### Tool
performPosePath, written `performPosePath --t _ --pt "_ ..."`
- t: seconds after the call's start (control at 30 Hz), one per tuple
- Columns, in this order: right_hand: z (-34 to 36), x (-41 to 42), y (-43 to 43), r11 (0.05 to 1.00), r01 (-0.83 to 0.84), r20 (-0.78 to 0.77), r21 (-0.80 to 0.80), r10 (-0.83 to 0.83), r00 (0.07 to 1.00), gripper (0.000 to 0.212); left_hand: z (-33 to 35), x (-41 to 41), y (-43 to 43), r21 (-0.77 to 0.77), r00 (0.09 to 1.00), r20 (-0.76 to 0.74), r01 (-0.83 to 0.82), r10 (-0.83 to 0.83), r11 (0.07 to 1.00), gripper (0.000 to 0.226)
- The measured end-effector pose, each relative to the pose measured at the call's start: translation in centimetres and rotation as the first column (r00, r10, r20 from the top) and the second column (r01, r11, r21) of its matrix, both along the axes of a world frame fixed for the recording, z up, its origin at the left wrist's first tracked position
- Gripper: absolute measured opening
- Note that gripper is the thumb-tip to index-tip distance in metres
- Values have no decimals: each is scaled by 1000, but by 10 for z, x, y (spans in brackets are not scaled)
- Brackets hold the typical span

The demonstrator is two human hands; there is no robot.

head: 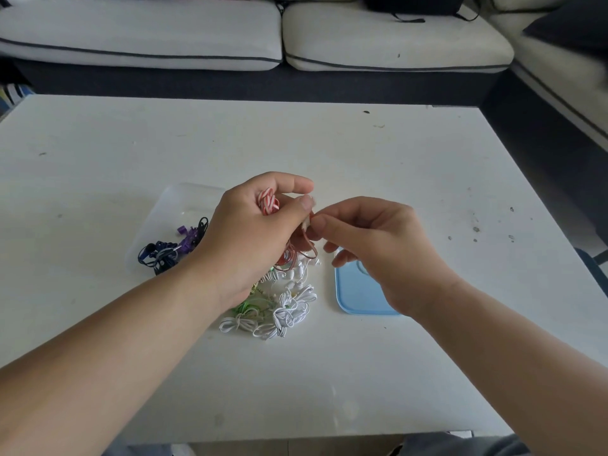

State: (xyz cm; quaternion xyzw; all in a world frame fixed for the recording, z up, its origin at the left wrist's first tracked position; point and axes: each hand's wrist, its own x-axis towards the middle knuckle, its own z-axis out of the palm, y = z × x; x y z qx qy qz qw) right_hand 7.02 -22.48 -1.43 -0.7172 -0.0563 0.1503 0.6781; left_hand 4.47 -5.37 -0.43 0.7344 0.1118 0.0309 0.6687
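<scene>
Fingers of the left hand [250, 232] curl round a small coil of red-and-white striped earphone cable [269, 202], held above the white table [394, 179] — its loose reddish strand [304, 246] hangs toward a heap of white and green bundled cables [283, 311]. The right hand [371, 238] pinches that strand between thumb and forefinger, just beside the left thumb; a pale blue plastic lid [358, 297] lies below it on the table.

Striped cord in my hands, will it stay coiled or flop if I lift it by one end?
Likely floppy: the striped cord is thin and bends in tight loops inside the left hand. The coil would probably loosen unless held, since the right hand pinches a slack stretch. It looks light and may snag on the white cords below.
</scene>
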Motion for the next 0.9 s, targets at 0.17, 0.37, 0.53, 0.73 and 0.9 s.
performPosePath --t 0.17,0.37,0.53,0.73,0.9 --pt "-2 5 -3 994 102 16 38 -102 995 8 -2 2 2 -131 992 -125 1 -18 991 17" --pt "-3 7 -5 995 94 33 20 -94 995 9 -2 3 2 -186 971 -168 138 -170 973 12" --pt "-5 15 -10 987 108 51 -115 -103 993 3 -7 3 2 -112 978 -156 120 -137 986 6" --pt "-53 32 -15 693 7 80 -721 73 994 15 -8 -2 1 -74 971 -174 155 -165 985 7" --pt "-86 40 -19 531 -7 69 -847 123 990 17 -7 -2 4 -60 967 -173 179 -187 982 6"
